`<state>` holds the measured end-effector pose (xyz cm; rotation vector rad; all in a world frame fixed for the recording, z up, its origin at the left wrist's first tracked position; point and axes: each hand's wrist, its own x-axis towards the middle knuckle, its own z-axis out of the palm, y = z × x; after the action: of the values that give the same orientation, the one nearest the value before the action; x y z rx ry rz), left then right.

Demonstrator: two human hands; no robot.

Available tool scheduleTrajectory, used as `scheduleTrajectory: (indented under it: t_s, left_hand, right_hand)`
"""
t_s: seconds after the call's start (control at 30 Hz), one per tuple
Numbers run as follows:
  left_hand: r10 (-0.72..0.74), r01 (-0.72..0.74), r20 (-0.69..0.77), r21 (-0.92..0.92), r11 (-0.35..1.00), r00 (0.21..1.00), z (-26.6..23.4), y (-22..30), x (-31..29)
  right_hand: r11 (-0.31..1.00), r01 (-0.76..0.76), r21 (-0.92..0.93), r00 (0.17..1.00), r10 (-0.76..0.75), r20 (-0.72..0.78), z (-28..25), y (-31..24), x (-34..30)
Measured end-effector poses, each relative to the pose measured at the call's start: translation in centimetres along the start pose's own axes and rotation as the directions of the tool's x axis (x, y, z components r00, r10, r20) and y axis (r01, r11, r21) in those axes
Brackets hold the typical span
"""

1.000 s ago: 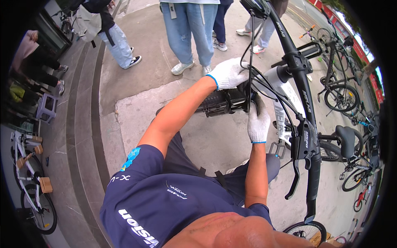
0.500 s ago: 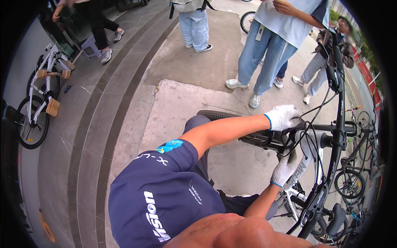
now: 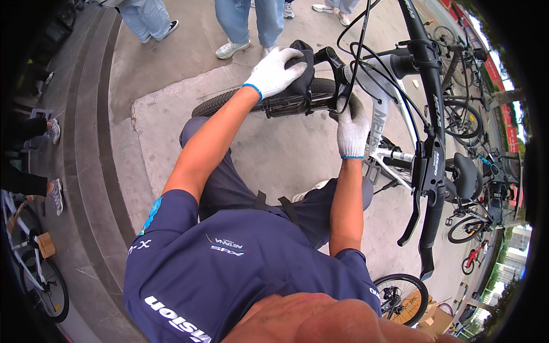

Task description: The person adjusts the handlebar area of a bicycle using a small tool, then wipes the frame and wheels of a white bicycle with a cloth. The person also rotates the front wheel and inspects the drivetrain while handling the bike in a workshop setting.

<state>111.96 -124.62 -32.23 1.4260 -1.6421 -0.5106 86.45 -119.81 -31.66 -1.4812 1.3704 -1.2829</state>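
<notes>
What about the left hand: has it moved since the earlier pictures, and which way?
Yes. Judged against the silver bicycle frame, the left hand has moved farther away, toward the picture's left.

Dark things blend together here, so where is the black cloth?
In the head view, the black cloth is above centre, in the left hand, by the front tyre and just left of the black fork.

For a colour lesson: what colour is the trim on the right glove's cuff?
Blue trim, clearest in the head view.
</notes>
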Motion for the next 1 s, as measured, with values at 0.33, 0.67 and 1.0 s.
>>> scheduleTrajectory:
  t_s: [0.33,0.67,1.0]
  left_hand:
    - [0.386,-0.37,-0.139,0.133,0.92,0.912,4.2,3.5,-8.5]
    - [0.294,-0.295,0.031,0.158,0.942,0.955,8.8,-5.8,-12.4]
    - [-0.769,0.668,0.206,-0.655,0.352,0.606,8.7,-8.5,-16.1]
  right_hand:
    - [0.997,-0.056,0.051,0.998,0.055,0.02,0.1,0.1,0.2]
    - [0.958,-0.105,0.267,0.994,0.101,0.03,-0.4,1.9,-1.0]
    - [0.883,-0.164,0.439,0.965,0.051,0.258,-0.4,2.4,4.3]
